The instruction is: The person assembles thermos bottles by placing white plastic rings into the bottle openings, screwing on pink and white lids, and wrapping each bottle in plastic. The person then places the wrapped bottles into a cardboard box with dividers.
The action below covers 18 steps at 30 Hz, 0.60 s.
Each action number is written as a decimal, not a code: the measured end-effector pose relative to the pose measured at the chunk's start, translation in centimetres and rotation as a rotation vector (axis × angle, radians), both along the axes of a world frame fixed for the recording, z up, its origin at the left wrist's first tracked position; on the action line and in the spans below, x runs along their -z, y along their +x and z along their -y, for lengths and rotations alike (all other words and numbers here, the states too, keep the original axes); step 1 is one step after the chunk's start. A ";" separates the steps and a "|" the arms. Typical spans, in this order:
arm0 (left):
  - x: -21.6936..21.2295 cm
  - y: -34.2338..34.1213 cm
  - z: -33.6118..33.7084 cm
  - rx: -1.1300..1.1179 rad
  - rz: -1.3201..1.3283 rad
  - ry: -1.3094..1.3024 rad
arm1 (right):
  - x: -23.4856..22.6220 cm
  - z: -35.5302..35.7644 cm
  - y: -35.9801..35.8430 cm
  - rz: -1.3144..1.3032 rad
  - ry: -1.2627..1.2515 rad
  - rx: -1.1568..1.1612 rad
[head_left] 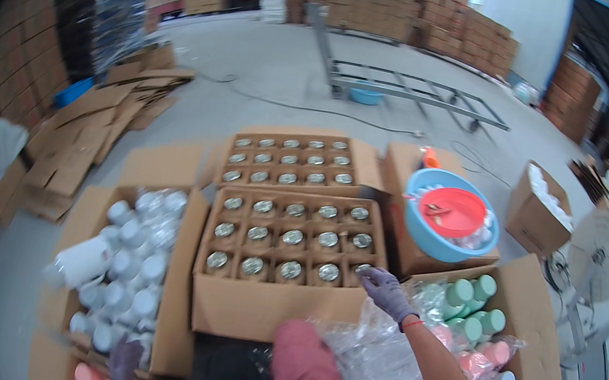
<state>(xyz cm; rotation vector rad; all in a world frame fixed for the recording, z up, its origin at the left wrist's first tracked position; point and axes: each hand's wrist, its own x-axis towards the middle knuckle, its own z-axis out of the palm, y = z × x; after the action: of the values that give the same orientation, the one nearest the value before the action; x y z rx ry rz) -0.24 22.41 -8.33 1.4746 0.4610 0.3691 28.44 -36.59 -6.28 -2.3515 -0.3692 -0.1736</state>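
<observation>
My right hand point(387, 291), in a grey-purple glove, pinches the silver lid of a jar point(363, 269) in the near right cell of a divided carton point(272, 309). Silver-lidded jars fill the other visible cells, one per cell. Low on the left, my gloved left hand point(124, 368) is slightly blurred, its fingers extended and nothing visible in them. It is beside an open carton point(179, 290) of white bottles point(139, 263) in clear plastic. One larger white container point(83, 262) lies tilted across that carton's left side.
Behind is a second divided carton point(289, 159) of lidded jars. On the right, a blue basin point(424, 246) holds a red one point(461, 214); nearer is a carton point(537, 342) of green, pink and white bottles. Clear plastic wrap point(372, 362) lies beside my leg. A fan point(598, 255) stands far right.
</observation>
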 end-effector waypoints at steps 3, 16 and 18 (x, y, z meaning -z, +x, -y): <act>-1.3 12.7 9.4 0.392 -0.147 0.270 | -2.0 3.9 3.2 0.097 -0.124 0.035; 8.9 31.5 18.9 0.777 0.019 1.428 | -6.0 20.9 10.8 0.066 -0.964 0.314; 9.0 30.7 18.5 0.815 0.047 1.476 | -4.7 21.9 10.4 -0.029 -1.066 0.364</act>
<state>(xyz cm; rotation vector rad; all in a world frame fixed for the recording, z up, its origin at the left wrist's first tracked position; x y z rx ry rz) 30.47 3.94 -17.37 2.8711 -0.6638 0.0188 38.81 -58.54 -1.54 -3.4621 0.0263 -0.1253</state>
